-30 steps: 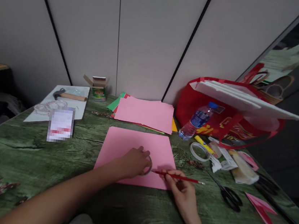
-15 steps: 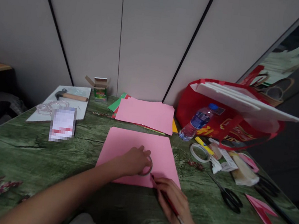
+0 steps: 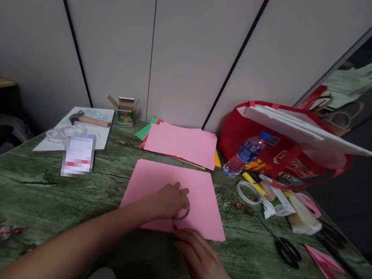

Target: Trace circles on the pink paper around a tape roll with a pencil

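On the table in front of me lies a pink sheet of paper (image 3: 154,176), apparently with more sheets under it. My left hand (image 3: 172,201) rests on this paper with its fingers on a small round ring (image 3: 184,215) that looks like a roll of tape, holding it flat. My fingers hide much of the ring. In my right hand (image 3: 203,261) is a slim red pencil (image 3: 194,274), gripped near its dark tip. That tip points at the paper just below the ring's lower left edge; whether it touches cannot be made out.
Behind lies a stack of coloured paper (image 3: 182,143). To the right are a water bottle (image 3: 247,154), a red bag (image 3: 235,127), white tape (image 3: 249,193), scissors (image 3: 285,251) and folded pink paper (image 3: 329,270). At left, a hammer (image 3: 91,120) lies on a white board (image 3: 45,142).
My right hand has moved left and slightly down with the pencil, shifting its tip from the ring's lower right to its lower left. My left hand and the ring have hardly moved.
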`<action>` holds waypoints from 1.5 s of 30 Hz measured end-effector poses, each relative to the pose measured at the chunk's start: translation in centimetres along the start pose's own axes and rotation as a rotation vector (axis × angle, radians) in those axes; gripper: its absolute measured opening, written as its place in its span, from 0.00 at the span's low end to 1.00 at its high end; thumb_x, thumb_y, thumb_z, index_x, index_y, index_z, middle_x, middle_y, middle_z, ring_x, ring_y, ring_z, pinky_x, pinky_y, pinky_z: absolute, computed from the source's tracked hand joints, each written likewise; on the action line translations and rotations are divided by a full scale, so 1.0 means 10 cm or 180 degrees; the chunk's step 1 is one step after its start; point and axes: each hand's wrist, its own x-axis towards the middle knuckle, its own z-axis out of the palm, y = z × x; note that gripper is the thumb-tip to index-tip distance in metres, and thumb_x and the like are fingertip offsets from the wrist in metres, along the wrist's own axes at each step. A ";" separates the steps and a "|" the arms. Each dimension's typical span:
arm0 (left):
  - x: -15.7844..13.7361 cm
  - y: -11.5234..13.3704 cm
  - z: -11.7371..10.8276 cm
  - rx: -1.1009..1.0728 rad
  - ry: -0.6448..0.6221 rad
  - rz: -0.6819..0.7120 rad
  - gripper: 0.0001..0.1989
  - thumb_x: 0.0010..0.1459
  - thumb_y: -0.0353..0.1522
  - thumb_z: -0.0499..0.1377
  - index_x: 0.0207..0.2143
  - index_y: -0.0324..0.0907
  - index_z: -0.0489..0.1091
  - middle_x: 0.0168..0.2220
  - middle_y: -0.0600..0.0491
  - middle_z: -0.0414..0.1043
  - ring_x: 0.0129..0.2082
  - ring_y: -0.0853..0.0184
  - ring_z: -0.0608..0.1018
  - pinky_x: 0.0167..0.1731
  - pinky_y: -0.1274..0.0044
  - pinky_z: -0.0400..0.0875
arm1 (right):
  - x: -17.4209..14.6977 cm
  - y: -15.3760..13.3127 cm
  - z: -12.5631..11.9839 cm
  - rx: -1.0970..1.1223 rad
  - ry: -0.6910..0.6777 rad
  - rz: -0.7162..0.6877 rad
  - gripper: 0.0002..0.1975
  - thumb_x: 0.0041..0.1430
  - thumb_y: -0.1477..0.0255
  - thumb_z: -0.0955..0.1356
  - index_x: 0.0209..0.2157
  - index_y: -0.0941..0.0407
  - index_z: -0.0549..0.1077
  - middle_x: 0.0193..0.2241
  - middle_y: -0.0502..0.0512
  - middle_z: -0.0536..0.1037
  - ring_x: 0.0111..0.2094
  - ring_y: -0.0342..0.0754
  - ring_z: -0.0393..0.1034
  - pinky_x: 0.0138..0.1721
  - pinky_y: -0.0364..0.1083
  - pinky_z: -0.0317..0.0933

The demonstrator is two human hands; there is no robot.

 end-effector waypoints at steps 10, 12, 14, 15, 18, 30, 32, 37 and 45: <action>0.01 0.04 -0.10 -0.0016 -0.0212 -0.0114 0.12 0.51 0.28 0.60 0.40 0.45 0.70 0.44 0.48 0.66 0.41 0.58 0.69 0.30 0.73 0.65 | 0.21 -0.01 0.17 -0.0456 0.0078 -0.0226 0.12 0.63 0.79 0.58 0.45 0.59 0.69 0.43 0.62 0.76 0.47 0.51 0.69 0.45 0.47 0.68; 0.01 0.05 -0.09 0.0003 -0.0139 -0.0132 0.11 0.52 0.28 0.59 0.40 0.44 0.70 0.44 0.48 0.66 0.41 0.57 0.69 0.30 0.73 0.66 | 0.22 -0.02 0.20 -0.0512 0.0127 -0.0204 0.12 0.62 0.79 0.60 0.45 0.59 0.69 0.43 0.62 0.76 0.47 0.51 0.69 0.45 0.47 0.68; 0.01 0.06 -0.10 0.0004 -0.0122 -0.0134 0.10 0.55 0.28 0.57 0.41 0.44 0.69 0.44 0.47 0.66 0.42 0.57 0.69 0.31 0.73 0.66 | 0.21 -0.02 0.21 -0.0536 0.0197 -0.0136 0.12 0.61 0.79 0.60 0.45 0.59 0.69 0.43 0.61 0.76 0.46 0.51 0.70 0.45 0.47 0.68; 0.01 0.06 -0.11 -0.0005 -0.0153 -0.0122 0.09 0.56 0.28 0.55 0.41 0.44 0.69 0.45 0.47 0.66 0.42 0.57 0.69 0.31 0.73 0.66 | 0.19 -0.02 0.20 -0.0533 0.0199 -0.0101 0.12 0.61 0.80 0.60 0.44 0.59 0.69 0.42 0.61 0.76 0.46 0.51 0.70 0.45 0.47 0.68; 0.00 0.06 -0.14 -0.0029 -0.0260 -0.0097 0.08 0.57 0.29 0.54 0.39 0.44 0.70 0.45 0.47 0.66 0.42 0.57 0.69 0.32 0.73 0.66 | 0.13 -0.03 0.12 -0.0400 -0.0020 -0.0046 0.13 0.60 0.80 0.60 0.45 0.59 0.68 0.42 0.61 0.76 0.45 0.52 0.70 0.44 0.47 0.68; 0.01 0.15 0.02 0.0037 0.0005 -0.0102 0.13 0.55 0.25 0.55 0.44 0.39 0.67 0.43 0.43 0.67 0.40 0.56 0.71 0.33 0.71 0.67 | 0.00 0.36 -0.17 0.1211 0.1465 0.1657 0.02 0.61 0.74 0.63 0.37 0.53 0.67 0.36 0.55 0.75 0.39 0.48 0.72 0.40 0.46 0.68; 0.03 0.19 0.06 0.0047 0.0059 -0.0112 0.14 0.53 0.23 0.55 0.44 0.37 0.66 0.43 0.42 0.67 0.40 0.57 0.71 0.35 0.70 0.67 | 0.11 0.52 -0.23 0.1551 0.1755 0.2045 0.06 0.60 0.70 0.65 0.40 0.54 0.66 0.38 0.57 0.75 0.37 0.48 0.72 0.39 0.47 0.68; 0.08 0.32 0.07 0.0004 -0.0166 -0.0464 0.18 0.51 0.25 0.57 0.47 0.36 0.65 0.46 0.40 0.66 0.44 0.52 0.70 0.34 0.68 0.67 | 0.64 0.79 -0.29 0.2548 0.1788 0.1972 0.12 0.57 0.65 0.67 0.40 0.54 0.65 0.35 0.54 0.76 0.37 0.48 0.73 0.38 0.48 0.69; 0.16 0.45 0.47 0.0179 0.0346 -0.0787 0.14 0.58 0.27 0.51 0.46 0.37 0.66 0.49 0.36 0.66 0.48 0.44 0.70 0.39 0.54 0.65 | 1.30 0.79 -0.05 0.3675 -0.0441 0.1531 0.11 0.56 0.68 0.67 0.40 0.56 0.66 0.32 0.52 0.76 0.32 0.44 0.72 0.35 0.46 0.66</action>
